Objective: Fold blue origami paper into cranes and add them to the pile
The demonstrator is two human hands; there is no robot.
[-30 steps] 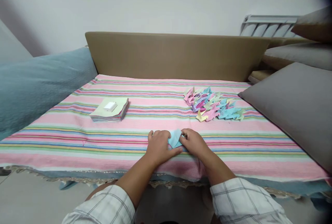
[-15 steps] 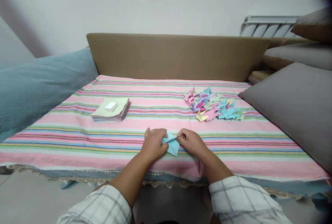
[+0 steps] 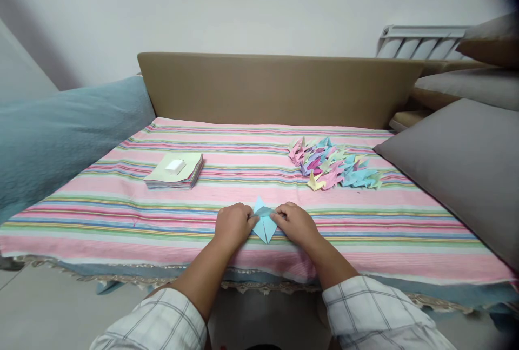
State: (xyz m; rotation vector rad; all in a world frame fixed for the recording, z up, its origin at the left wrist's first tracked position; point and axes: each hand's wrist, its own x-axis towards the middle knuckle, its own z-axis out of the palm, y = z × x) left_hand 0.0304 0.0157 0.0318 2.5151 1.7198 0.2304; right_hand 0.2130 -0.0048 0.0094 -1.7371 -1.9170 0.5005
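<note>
A light blue folded origami paper (image 3: 265,228) lies on the striped cloth near the front edge, a kite-like shape with a crease down its middle and one point facing me. My left hand (image 3: 234,224) pinches its left corner between thumb and fingers. On the opposite side, my right hand (image 3: 295,222) grips the right corner the same way. A darker folded band crosses the paper between my two thumbs. Both side corners are partly hidden by my fingers.
A stack of coloured paper (image 3: 172,176) with a small white block (image 3: 175,166) on top sits to the left. Several folded paper cranes (image 3: 324,163) lie heaped at right. A grey cushion (image 3: 458,160) borders the right side, a blue cushion (image 3: 73,128) the left.
My left hand has shifted left, off the paper's middle to its left corner. The paper has turned slightly and its front point now faces me more squarely, with its far tip showing.
</note>
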